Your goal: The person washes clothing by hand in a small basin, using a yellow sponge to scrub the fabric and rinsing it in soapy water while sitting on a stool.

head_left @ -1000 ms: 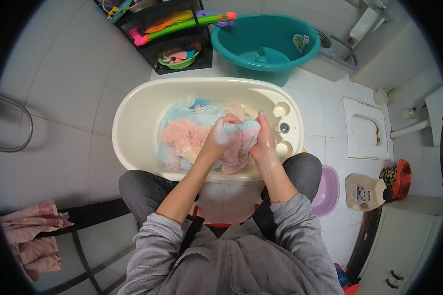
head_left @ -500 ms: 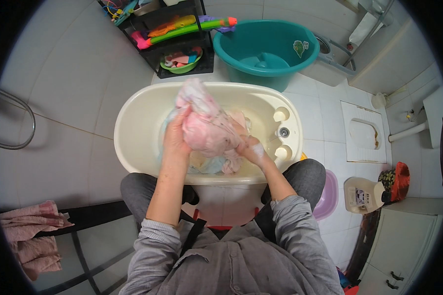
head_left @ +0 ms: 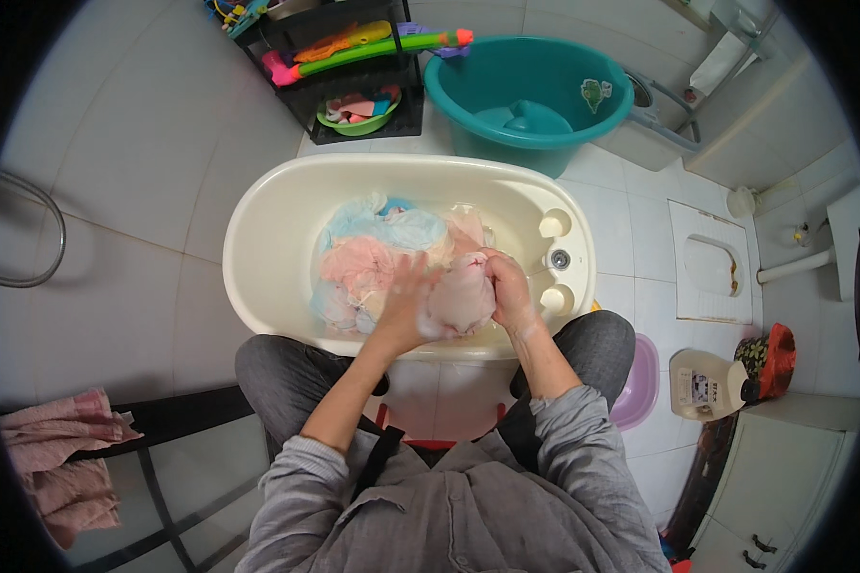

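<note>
A pale pink wet cloth (head_left: 462, 296) is bunched into a rounded lump over the right part of the white baby bathtub (head_left: 282, 205). My right hand (head_left: 511, 291) is closed round the cloth's gathered right edge. My left hand (head_left: 403, 310) is at the lump's left side, its fingers apart and blurred; whether its palm touches the cloth I cannot tell. Below and to the left, a pink garment (head_left: 355, 267) and a light blue garment (head_left: 392, 227) lie heaped in the tub. A peach-coloured cloth (head_left: 463, 229) is behind the lump.
A large teal tub (head_left: 516, 143) stands beyond the bathtub, beside a black shelf rack (head_left: 368, 72) with toys. On the right are a purple basin (head_left: 637, 382), a squat toilet (head_left: 712, 258) and a beige jug (head_left: 702, 384). Pink towels (head_left: 67, 425) hang at the lower left.
The pink cloth has come down and to the right, into a tighter lump. My left hand has loosened from it and opened; my right hand has kept hold. The heaped garments now show more fully.
</note>
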A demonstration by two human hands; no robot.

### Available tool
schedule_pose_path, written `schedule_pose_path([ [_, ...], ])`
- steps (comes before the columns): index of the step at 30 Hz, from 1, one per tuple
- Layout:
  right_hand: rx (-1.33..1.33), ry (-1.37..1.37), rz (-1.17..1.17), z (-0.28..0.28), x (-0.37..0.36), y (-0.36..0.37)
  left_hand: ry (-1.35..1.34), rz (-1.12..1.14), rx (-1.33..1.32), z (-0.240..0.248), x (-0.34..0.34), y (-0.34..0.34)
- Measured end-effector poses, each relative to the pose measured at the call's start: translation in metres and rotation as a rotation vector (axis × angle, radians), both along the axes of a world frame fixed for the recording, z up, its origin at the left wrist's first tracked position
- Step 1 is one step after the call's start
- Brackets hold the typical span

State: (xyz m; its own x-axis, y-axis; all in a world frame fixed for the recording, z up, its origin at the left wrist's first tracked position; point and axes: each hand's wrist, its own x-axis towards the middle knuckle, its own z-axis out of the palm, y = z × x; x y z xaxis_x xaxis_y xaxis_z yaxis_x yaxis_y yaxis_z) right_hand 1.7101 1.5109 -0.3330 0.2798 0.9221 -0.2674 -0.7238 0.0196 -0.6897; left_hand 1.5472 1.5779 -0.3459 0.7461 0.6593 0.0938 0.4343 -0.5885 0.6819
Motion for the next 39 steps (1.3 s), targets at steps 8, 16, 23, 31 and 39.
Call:
schedule_pose_path([
  [8, -0.084, 0.085, -0.350, -0.027, 0.020, -0.004, -0.302, 0.096, -0.442, -0.004, 0.020, -0.006],
  [16, -0.039, -0.146, -0.205, -0.075, -0.018, -0.005, -0.267, 0.090, 0.350, 0.000, 0.071, -0.053],
  [23, -0.175, -0.387, -0.063, -0.026, -0.021, -0.006, -0.242, 0.358, 0.056, 0.004, 0.068, -0.042],
  [31, -0.132, 0.211, -0.115, -0.009, -0.029, 0.003, -0.223, 0.387, -0.177, -0.015, 0.052, 0.018],
  [39, -0.277, -0.746, 0.394, -0.019, -0.006, -0.008, -0.925, 0.660, -1.208, 0.067, 0.037, 0.047],
])
